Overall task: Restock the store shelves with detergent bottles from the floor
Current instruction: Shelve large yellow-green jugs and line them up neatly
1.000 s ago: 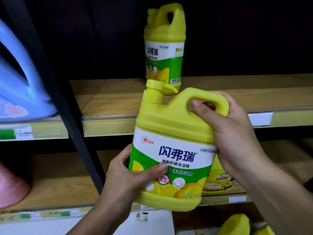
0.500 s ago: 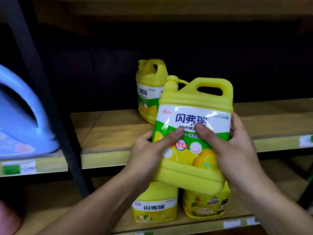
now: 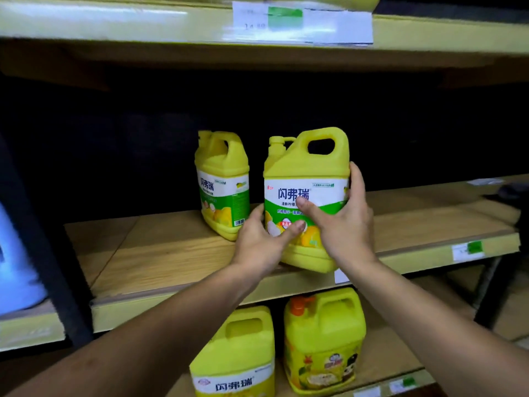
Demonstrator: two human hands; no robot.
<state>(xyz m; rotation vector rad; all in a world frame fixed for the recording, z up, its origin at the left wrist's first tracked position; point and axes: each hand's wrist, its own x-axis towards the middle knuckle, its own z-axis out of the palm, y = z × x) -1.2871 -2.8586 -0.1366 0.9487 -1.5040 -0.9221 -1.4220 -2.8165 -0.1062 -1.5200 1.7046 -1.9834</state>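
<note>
I hold a yellow detergent bottle point(image 3: 307, 167) with a white and green label, upright, its base at the front edge of the middle wooden shelf point(image 3: 160, 253). My left hand point(image 3: 262, 243) grips its lower left side and my right hand point(image 3: 342, 222) wraps its right side, thumb across the label. A second, matching yellow bottle point(image 3: 221, 181) stands further back on the same shelf, just to the left, turned partly sideways.
Two more yellow bottles point(image 3: 237, 353) point(image 3: 325, 339) stand on the lower shelf. A dark upright post point(image 3: 37, 239) divides off a pale blue jug point(image 3: 14, 267) at left. The upper shelf edge point(image 3: 143, 24) carries a price tag. Bare wood lies left and right of the bottles.
The held bottle has moved up and forward from in front of the shelf edge onto the middle shelf. My right hand left the handle and now holds the bottle's side.
</note>
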